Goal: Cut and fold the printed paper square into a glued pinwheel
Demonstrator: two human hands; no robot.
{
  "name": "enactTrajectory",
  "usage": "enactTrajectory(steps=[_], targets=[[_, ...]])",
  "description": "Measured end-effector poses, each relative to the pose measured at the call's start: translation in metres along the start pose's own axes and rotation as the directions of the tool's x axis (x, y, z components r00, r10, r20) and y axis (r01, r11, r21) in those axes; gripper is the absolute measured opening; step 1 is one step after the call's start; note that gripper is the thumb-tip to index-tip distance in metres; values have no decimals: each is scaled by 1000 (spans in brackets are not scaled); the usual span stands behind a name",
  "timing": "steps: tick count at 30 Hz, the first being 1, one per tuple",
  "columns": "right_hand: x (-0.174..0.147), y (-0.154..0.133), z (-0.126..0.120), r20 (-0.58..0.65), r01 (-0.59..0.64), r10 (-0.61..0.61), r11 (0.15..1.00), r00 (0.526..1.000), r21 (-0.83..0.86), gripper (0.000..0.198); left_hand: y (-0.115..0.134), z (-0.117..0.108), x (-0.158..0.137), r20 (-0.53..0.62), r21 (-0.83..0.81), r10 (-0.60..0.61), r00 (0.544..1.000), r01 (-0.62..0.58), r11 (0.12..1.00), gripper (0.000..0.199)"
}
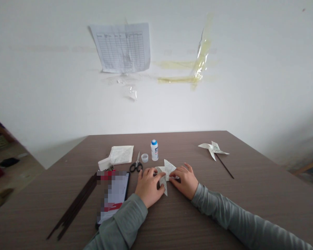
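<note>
White folded paper point(169, 168) we have in front of the glue-type bottle point(154, 152), w/ our L hand point(149, 187) & R hand point(185, 181) half-curled, thumbs & fingertips pinching its edges, scissors point(137, 161) being left of bottle.

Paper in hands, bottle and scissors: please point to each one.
Paper in hands point(169, 168): head view, on its upper flap.
Bottle point(154, 152): head view, on its body.
Scissors point(137, 162): head view, near the pivot.

Soft, muted light; glare on tape point(199, 71)
</note>
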State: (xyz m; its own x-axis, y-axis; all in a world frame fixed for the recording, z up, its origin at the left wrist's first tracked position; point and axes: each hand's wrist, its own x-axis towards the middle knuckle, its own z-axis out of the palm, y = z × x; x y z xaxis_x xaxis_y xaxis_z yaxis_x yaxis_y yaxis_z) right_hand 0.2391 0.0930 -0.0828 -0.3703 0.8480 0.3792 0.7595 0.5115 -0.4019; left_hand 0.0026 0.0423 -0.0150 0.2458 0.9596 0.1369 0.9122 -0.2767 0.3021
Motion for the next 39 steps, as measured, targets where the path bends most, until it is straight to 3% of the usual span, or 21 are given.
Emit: enactTrajectory(steps=[12, 29, 39], targets=[[-1, 0, 1, 0, 12, -12, 1000, 1000, 12, 13, -4, 4, -1, -21, 8, 11, 1000, -11, 1000, 46], [1, -1, -1, 19, 7, -7, 1000, 1000, -7, 21, -6, 4, 1, 33, 20, 8, 999, -9, 1000, 53], [0, -11, -7, 27, -41, 42, 998, 999, -53, 22, 8, -10, 0, 55, 38, -48, 997, 46, 998, 57]])
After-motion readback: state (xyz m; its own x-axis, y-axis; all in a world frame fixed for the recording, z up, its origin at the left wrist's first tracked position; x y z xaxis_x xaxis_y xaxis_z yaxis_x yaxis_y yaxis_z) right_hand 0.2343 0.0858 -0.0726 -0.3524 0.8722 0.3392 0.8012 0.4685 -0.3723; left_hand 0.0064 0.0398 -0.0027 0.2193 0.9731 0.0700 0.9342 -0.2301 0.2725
